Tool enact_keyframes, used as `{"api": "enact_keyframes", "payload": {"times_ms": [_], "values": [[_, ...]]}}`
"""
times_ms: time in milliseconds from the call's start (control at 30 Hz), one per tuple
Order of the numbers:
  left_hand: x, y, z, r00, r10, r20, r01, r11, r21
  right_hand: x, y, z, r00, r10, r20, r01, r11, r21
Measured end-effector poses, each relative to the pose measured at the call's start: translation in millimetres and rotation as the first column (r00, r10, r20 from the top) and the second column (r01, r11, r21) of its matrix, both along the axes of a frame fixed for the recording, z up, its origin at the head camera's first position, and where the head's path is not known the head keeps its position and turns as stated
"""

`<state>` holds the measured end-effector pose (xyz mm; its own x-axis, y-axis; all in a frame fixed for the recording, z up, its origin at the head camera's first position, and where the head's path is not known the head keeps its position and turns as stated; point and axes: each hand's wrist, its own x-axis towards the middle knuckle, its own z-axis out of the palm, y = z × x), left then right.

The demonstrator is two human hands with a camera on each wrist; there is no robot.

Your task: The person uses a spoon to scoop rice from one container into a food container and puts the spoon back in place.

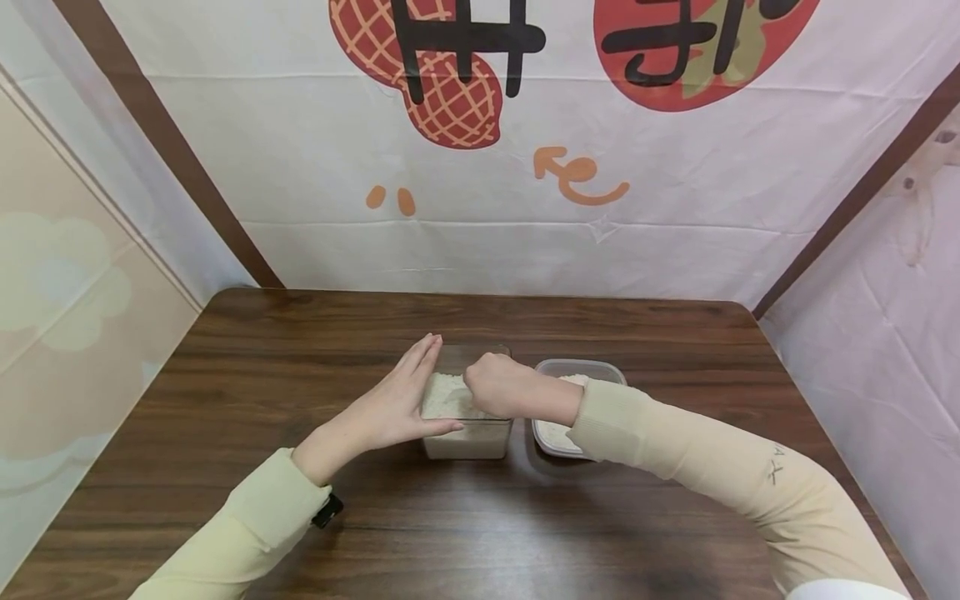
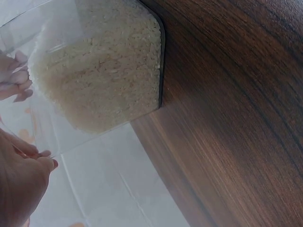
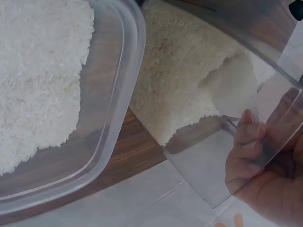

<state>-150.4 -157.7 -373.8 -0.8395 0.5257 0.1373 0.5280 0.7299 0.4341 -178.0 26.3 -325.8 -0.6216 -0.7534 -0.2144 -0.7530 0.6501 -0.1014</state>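
A clear, deep container (image 2: pixel 94 90) of rice stands on the table. My left hand (image 1: pixel 386 404) braces its left side, the fingers long and straight and the thumb stretched along the near rim. Over the container's opening is my right hand (image 1: pixel 501 385), its fingers curled around the handle of a pale translucent scoop (image 3: pixel 234 85). In the right wrist view, the scoop's bowl lies against the rice (image 3: pixel 180 61), in a hollow of the heap. The head view hides the scoop behind the right hand.
Close to the container's right stands a shallower clear plastic tub (image 3: pixel 135 42) with white rice (image 3: pixel 38 80) in it, partly covered by the right sleeve (image 1: pixel 611 421) in the head view. A printed cloth (image 1: pixel 495 258) hangs behind the brown wooden table (image 1: pixel 360 312).
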Motion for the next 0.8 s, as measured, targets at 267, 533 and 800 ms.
{"api": "enact_keyframes", "payload": {"times_ms": [267,533,800], "values": [[0.4,1.0,0.2,1.0,0.0,-0.003,0.0,1.0,-0.006,2.4,5,-3.0,0.994,0.069,-0.087,-0.077,0.993,-0.09],[1.2,0.7,-0.4,1.0,0.006,0.018,-0.006,1.0,-0.003,3.6,4,8.5,0.999,-0.013,0.033,0.017,0.995,-0.103],[1.0,0.4,-0.5,1.0,0.0,0.003,0.0,1.0,-0.008,2.8,6,15.7,0.985,-0.094,0.146,0.113,0.986,-0.125]]}}
